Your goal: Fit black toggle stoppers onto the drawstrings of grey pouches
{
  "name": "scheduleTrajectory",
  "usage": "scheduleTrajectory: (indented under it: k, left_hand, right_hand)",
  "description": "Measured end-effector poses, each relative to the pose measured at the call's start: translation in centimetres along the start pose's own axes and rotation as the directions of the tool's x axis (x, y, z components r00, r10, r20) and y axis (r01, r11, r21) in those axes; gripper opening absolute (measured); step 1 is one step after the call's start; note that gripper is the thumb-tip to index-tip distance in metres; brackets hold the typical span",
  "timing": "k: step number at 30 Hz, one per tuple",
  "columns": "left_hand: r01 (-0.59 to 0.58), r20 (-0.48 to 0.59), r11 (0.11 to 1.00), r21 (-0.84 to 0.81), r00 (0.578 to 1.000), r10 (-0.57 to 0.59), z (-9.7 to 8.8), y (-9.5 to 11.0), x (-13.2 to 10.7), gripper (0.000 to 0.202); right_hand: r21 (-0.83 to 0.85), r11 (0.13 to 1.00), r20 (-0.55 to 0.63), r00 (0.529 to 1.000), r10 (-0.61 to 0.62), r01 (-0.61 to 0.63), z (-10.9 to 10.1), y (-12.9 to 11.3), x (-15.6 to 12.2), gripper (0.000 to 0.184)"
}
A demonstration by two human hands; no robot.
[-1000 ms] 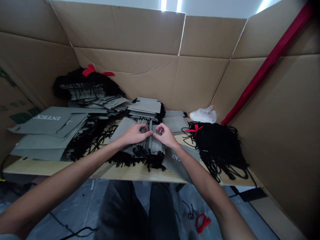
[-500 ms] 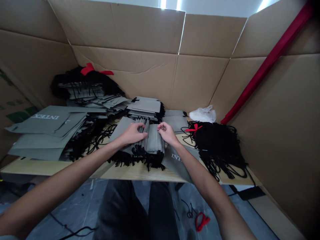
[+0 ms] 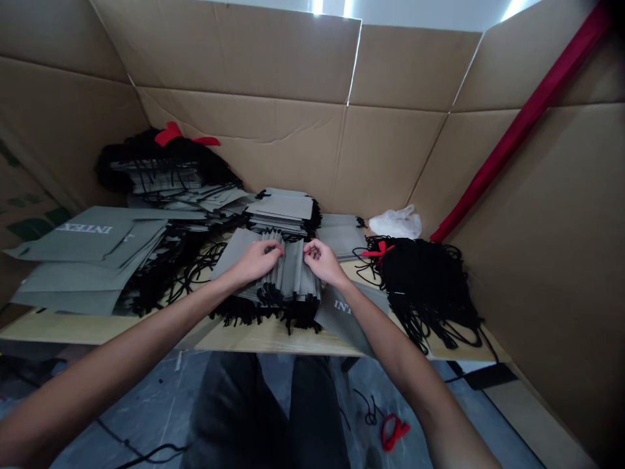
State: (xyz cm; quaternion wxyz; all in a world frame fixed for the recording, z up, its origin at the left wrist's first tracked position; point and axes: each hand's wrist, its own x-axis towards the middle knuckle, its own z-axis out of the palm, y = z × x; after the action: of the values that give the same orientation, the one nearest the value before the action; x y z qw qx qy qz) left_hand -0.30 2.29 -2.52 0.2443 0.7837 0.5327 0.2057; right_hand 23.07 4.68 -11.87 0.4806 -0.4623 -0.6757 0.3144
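A stack of small grey pouches (image 3: 293,277) with black drawstrings stands on edge in the middle of the wooden table (image 3: 254,335). My left hand (image 3: 256,260) rests on the left part of the stack, fingers curled over the pouch tops. My right hand (image 3: 322,259) pinches the top edge of pouches on the right side. Both hands sit close together above the stack.
Larger flat grey bags (image 3: 92,247) printed INTEX lie at the left. Behind them sits a pile of pouches with a red tie (image 3: 168,166). A heap of black cords (image 3: 430,286) lies at the right, a white plastic bag (image 3: 396,223) behind it. Cardboard walls surround the table.
My hands shifted slightly along the stack top, fingering through the pouches. The view moved a little; the piles stayed where they were.
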Motion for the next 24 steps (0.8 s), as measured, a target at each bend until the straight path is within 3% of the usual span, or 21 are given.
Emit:
scheduleTrajectory:
  k: [16,24]
  left_hand:
    - [-0.059,0.034,0.994,0.096,0.998,0.056,-0.2,-0.1,-0.5,0.041]
    - [-0.071,0.028,0.993,0.094,0.997,0.069,0.0,-0.5,-0.3,0.041]
  right_hand:
    - [-0.017,0.997,-0.018,0.997,-0.079,0.079,0.2,-1.6,-0.6,0.027]
    - [-0.012,0.996,-0.080,0.993,-0.089,0.088,0.7,-2.0,-0.9,0.038]
